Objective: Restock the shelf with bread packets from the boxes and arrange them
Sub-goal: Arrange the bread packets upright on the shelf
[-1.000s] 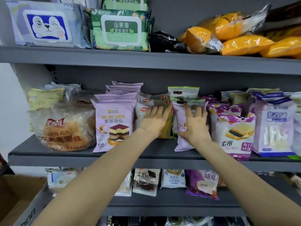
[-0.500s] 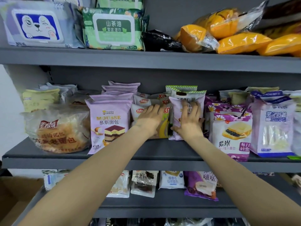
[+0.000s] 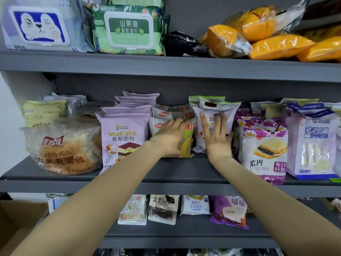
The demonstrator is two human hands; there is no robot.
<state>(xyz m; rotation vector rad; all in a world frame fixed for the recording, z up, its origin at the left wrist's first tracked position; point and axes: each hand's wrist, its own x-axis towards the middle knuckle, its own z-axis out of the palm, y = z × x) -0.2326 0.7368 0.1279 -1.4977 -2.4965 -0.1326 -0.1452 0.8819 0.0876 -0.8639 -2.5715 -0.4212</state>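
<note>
On the middle shelf (image 3: 166, 185) my right hand (image 3: 215, 135) presses flat, fingers spread, on a lilac mousse bread packet (image 3: 230, 117) standing upright in front of green-striped white packets (image 3: 212, 100). Left of it, my left hand (image 3: 171, 137) rests with straight fingers on a yellow-green packet (image 3: 187, 146) and the small white packets (image 3: 162, 115) behind it. Neither hand curls round a packet. A row of the same lilac mousse packets (image 3: 123, 137) stands further left.
A round bread bag (image 3: 62, 150) sits at the shelf's left end; purple rice-bread packets (image 3: 263, 150) and a blue-lilac packet (image 3: 311, 145) stand right. Wipes (image 3: 127, 30) and orange packets (image 3: 276, 45) fill the upper shelf. A cardboard box (image 3: 16, 222) is lower left.
Both hands have pushed deeper into the shelf. The lilac packet under my right hand moved back from the front edge; the yellow-green packet slid back with my left hand.
</note>
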